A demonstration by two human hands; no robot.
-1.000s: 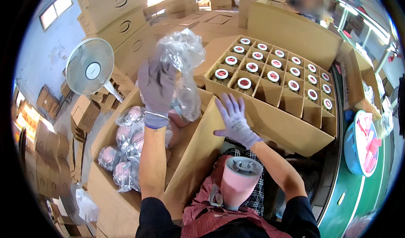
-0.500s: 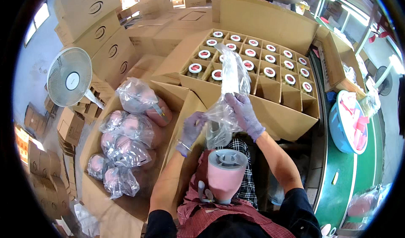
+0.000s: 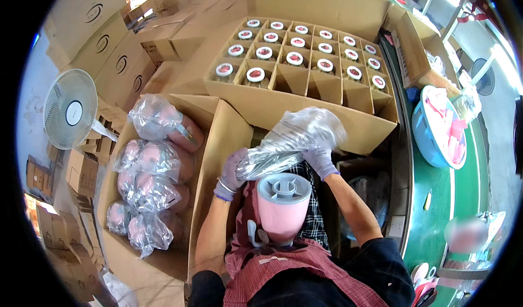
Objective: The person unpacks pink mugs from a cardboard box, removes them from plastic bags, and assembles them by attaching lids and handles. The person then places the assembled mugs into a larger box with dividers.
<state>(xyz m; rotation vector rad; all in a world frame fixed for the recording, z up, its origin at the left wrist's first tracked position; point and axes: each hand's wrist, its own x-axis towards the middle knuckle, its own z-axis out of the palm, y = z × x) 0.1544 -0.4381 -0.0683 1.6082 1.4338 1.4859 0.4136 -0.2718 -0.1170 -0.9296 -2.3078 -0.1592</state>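
Note:
A clear plastic bag (image 3: 297, 138) is spread between my two gloved hands, its far side smeared by motion. My left hand (image 3: 233, 171) is closed on the bag's left end. At its right side, my right hand (image 3: 320, 158) grips the plastic, fingers partly covered by it. Just below the bag, a pink tapered container (image 3: 282, 215) stands in my lap with its round grey end up. A grey tap-like part sticks out low on its left. Several bagged pink containers (image 3: 155, 163) lie in the open carton (image 3: 226, 138) on my left.
Ahead stands a divided carton (image 3: 332, 114) holding several jars (image 3: 263, 53) with white-rimmed lids. A fan (image 3: 73, 112) is at far left, near stacked cartons (image 3: 117, 62). On the green table (image 3: 427, 225) at right sit a blue basin (image 3: 436, 152) of pink pieces and a small yellow tool (image 3: 427, 199).
The bag, held up lengthwise over the divided carton before, is now lower and spread sideways above the pink container. My view has shifted, so the surroundings sit further left and higher.

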